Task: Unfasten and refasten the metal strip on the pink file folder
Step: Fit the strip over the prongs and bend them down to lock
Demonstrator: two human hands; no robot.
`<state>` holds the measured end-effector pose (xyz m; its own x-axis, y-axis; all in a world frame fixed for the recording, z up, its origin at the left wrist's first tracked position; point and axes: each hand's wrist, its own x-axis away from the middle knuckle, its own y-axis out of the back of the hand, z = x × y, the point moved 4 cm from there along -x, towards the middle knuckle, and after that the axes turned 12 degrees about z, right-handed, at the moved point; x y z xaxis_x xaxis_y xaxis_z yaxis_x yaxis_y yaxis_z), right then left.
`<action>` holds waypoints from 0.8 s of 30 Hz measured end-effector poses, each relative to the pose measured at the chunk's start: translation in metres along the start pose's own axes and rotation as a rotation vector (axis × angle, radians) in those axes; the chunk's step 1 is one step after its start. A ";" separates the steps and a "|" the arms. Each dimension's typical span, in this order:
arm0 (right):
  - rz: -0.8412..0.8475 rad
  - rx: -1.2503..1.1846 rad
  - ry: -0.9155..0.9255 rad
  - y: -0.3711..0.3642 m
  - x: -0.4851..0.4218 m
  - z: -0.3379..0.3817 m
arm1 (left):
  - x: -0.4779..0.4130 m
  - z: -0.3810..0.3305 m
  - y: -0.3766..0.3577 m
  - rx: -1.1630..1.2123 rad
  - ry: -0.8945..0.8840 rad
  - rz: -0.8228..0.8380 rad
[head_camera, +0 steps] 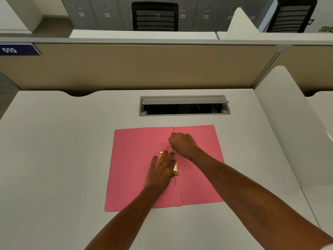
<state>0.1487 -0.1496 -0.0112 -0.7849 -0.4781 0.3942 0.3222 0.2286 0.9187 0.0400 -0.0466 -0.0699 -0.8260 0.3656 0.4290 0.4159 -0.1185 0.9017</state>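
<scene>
A pink file folder [137,170] lies open and flat on the white desk [63,159]. Along its centre fold runs a gold metal strip [175,166], with a second gold piece [161,153] just left of it. My left hand [159,171] rests flat on the folder, fingers spread, pressing beside the strip and partly covering the second piece. My right hand [182,144] is curled over the strip's far end, fingertips pinched on it. A thin prong [175,182] sticks out below the strip's near end.
An open cable tray [184,106] with a raised grey lid is set into the desk behind the folder. A beige partition [137,67] closes the back, and a white divider [281,112] stands on the right.
</scene>
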 end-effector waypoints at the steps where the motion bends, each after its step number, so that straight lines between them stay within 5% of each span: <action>1: 0.003 0.002 0.005 0.000 -0.002 0.001 | -0.001 0.001 -0.001 0.002 -0.003 0.005; 24: 0.110 -0.220 -0.096 -0.007 -0.013 -0.011 | -0.015 0.005 0.017 0.020 -0.055 0.067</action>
<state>0.1623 -0.1547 -0.0223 -0.7821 -0.3759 0.4971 0.5073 0.0792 0.8581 0.0617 -0.0492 -0.0616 -0.7744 0.4074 0.4840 0.4775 -0.1256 0.8696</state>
